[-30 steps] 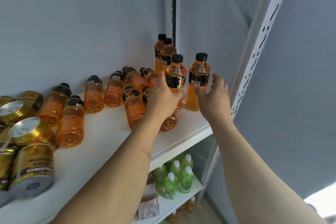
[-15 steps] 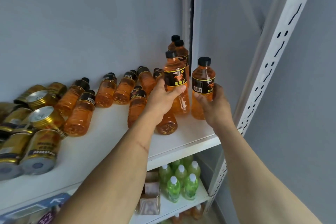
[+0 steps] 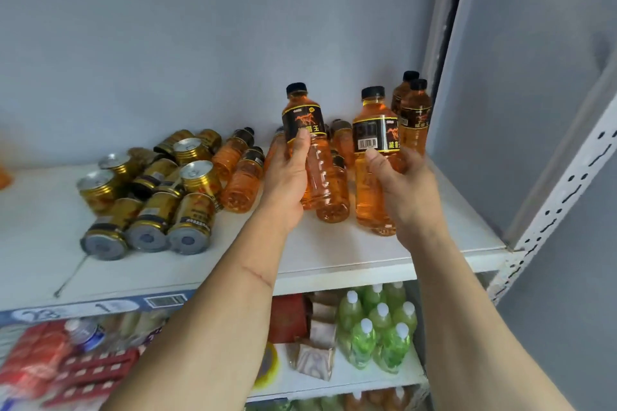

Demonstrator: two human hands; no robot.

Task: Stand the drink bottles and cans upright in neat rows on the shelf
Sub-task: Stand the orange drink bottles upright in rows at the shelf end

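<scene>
My left hand [image 3: 287, 183] grips an orange drink bottle [image 3: 305, 130] with a black cap and label, held upright above the white shelf [image 3: 334, 253]. My right hand [image 3: 405, 190] holds a second orange bottle [image 3: 375, 157] upright, its base near the shelf's front right. Two more orange bottles [image 3: 414, 117] stand upright in the back right corner. Several orange bottles [image 3: 242, 173] lie on their sides behind my hands. A heap of gold cans [image 3: 157, 200] lies toppled on the left of the shelf.
A grey wall backs the shelf, and a perforated white upright [image 3: 561, 190] rises at the right. On the shelf below stand green bottles [image 3: 377, 327], with red packets [image 3: 66, 367] to the left. The front strip carries a price label [image 3: 167, 300].
Both hands closed on the two front bottles and drew them toward me; the left one is now lifted higher. The view swung left and down, showing the cans and lower shelf.
</scene>
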